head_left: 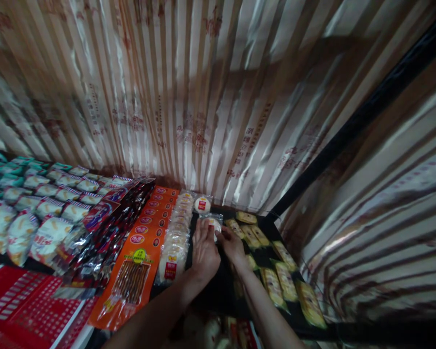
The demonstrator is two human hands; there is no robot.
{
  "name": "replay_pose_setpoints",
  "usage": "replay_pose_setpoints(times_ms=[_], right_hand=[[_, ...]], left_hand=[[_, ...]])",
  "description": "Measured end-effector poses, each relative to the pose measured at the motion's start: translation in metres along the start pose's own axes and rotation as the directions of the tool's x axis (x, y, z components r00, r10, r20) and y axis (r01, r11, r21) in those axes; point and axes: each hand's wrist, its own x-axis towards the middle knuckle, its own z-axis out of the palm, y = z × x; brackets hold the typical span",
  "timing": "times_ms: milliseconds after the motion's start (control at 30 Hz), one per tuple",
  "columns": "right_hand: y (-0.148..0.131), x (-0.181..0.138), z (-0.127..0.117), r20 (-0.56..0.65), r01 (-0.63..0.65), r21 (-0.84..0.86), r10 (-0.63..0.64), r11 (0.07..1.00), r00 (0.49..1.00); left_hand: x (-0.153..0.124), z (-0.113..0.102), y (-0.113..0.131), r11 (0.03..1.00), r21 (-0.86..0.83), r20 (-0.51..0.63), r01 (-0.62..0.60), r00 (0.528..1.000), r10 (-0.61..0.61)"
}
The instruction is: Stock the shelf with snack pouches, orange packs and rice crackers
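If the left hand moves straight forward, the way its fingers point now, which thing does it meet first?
Probably the round cake packet with the red label, lying just beyond the left hand. The clear packet that the hand seems to touch lies slightly to the right of that line. Depth is unclear.

You had bare counter (221,293) between the white packet row (174,242) and yellow packets (276,283); the striped wall (203,97) closed behind.
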Motion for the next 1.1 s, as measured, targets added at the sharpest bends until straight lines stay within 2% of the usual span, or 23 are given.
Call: replay_pose_setpoints(times_ms=[100,200,467,567,700,933,1100], right_hand=[[0.000,0.026,0.010,-0.017,-0.012,-0.182,0.009,0.983,1.000],[-0.001,0.046,0.020,-0.026,-0.030,-0.272,0.024,0.962,0.999],[-0.001,0.073,0.042,-0.007,-0.014,-0.310,0.012,0.951,1.000],[-0.004,0.078,0.046,-0.012,-0.018,-0.345,0.015,0.938,1.000],[-0.008,0.080,0.048,-0.038,-0.036,-0.418,0.022,0.908,0.999],[-0.007,0.077,0.050,-0.098,-0.058,-0.500,0.010,0.864,0.995],[-0.006,0.073,0.049,-0.111,-0.015,-0.508,-0.048,0.861,0.993]], left_hand=[[0.013,0.020,-0.011,0.996,-0.016,0.073,0.090,0.993,-0.088],[0.029,0.030,-0.019,0.988,-0.009,0.159,0.154,0.976,-0.151],[0.065,0.022,-0.019,0.925,0.004,0.301,0.379,0.882,-0.363],[0.073,0.019,-0.020,0.917,0.044,0.333,0.397,0.859,-0.388],[0.077,0.019,-0.021,0.916,0.060,0.342,0.397,0.854,-0.393],[0.075,0.018,-0.023,0.928,0.075,0.306,0.364,0.878,-0.369],[0.072,0.013,-0.017,0.935,0.067,0.319,0.349,0.880,-0.351]])
